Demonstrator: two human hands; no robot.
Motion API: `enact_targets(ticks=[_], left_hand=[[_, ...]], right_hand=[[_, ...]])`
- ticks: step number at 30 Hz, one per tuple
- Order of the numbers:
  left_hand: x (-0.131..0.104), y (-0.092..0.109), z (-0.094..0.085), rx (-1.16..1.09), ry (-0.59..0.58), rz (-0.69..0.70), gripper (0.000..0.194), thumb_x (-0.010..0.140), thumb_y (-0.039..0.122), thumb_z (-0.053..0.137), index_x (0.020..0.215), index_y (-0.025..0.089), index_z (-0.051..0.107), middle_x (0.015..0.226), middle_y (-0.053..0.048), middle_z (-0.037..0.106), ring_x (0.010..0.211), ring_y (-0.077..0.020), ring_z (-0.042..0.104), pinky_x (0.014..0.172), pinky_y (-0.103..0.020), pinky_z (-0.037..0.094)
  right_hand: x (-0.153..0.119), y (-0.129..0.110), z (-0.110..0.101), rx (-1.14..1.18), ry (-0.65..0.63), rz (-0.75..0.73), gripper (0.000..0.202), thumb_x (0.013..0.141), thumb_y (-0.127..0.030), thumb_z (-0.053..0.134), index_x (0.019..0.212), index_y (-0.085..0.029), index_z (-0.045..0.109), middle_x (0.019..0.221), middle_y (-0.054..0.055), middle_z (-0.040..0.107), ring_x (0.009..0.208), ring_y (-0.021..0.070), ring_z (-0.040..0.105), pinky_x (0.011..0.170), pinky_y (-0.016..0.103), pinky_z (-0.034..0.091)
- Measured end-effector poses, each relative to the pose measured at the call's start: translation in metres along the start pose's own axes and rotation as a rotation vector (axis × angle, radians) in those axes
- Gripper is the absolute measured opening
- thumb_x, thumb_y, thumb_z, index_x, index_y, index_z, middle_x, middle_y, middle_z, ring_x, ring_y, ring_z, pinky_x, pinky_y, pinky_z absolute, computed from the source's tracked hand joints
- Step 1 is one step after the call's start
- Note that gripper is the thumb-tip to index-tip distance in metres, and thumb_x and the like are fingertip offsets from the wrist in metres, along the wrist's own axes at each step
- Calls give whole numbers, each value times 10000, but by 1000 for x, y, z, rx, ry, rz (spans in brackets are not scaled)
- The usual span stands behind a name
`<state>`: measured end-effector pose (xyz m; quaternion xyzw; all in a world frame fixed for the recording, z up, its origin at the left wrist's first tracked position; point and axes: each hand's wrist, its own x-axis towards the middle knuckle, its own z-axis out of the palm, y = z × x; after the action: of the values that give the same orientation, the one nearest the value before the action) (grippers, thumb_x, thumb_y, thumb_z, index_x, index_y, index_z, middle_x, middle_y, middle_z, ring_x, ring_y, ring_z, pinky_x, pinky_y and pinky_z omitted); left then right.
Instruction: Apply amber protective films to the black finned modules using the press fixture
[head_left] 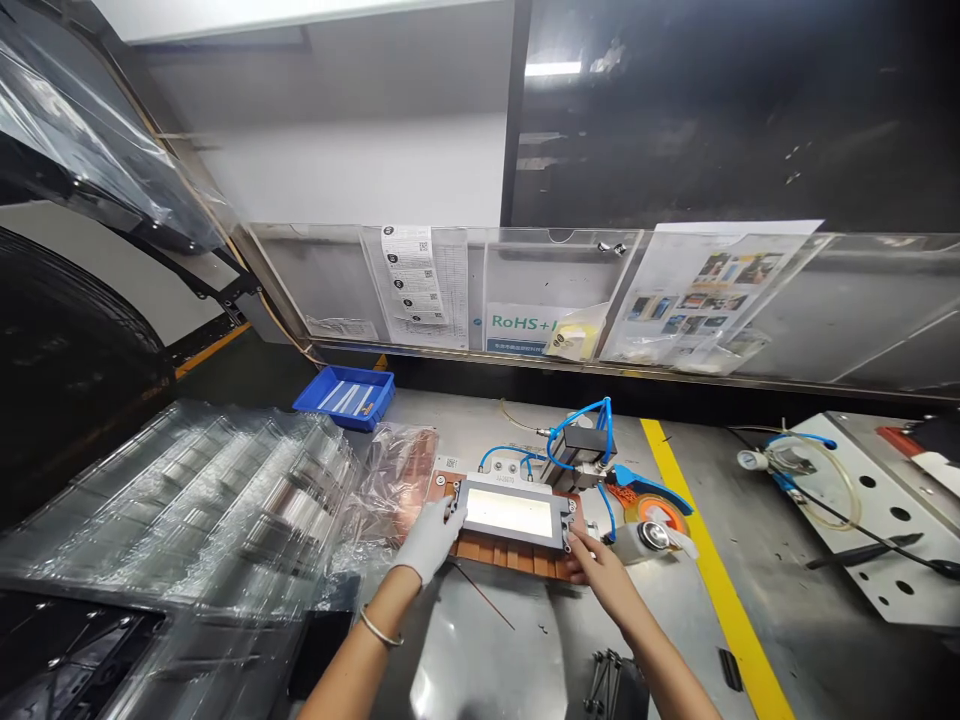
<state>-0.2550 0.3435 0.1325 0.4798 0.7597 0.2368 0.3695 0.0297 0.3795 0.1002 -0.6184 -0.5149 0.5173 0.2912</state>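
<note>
A dark grey rectangular frame (517, 510) with a pale, bright panel in its middle lies on an orange-brown fixture (480, 550). In a white glove, my left hand (431, 540) has its fingers closed around the frame's left end. My bare right hand (596, 568) grips the opposite end, its fingers bent at the edge and partly hidden. Behind the frame stands a pneumatic cylinder (581, 450) with blue air hoses. To the right of the fixture are a metal-topped bottle (652, 540) and a roll of orange tape (667, 512).
Stacked clear plastic trays (225, 500) fill the left side. A blue bin (349, 390) with white strips stands behind them. Clear plastic bags (382, 480) lie beside the fixture. Yellow tape (720, 580) crosses the bench, with a white perforated fixture (862, 510) beyond it.
</note>
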Motion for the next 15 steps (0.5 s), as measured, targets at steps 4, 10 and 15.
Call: enact_targets(ticks=[4, 10, 15], left_hand=[[-12, 4, 9, -145, -63, -98, 352, 925, 362, 494, 1182, 127, 544, 976, -93, 657, 693, -172, 644, 549, -303, 533], [-88, -19, 20, -284, -10, -199, 557, 870, 508, 469, 1271, 123, 437, 1195, -170, 573, 918, -234, 650, 771, -385, 576], [-129, -30, 19, -559, 134, -149, 549, 908, 634, 365, 1250, 212, 445, 1204, -104, 575, 1106, -225, 589, 986, -369, 476]], right_hand=[[-8, 3, 7, 138, 6, 56, 588, 669, -661, 678, 978, -161, 701, 796, 72, 744, 730, 256, 726, 706, 416, 630], [-88, 40, 12, 248, 5, 159, 805, 636, -774, 666, 1155, -159, 670, 1123, 143, 709, 948, 326, 719, 878, 440, 613], [-150, 53, 27, 464, 34, 350, 775, 826, -768, 452, 1406, -253, 429, 1502, 114, 452, 1259, 328, 563, 1033, 421, 530]])
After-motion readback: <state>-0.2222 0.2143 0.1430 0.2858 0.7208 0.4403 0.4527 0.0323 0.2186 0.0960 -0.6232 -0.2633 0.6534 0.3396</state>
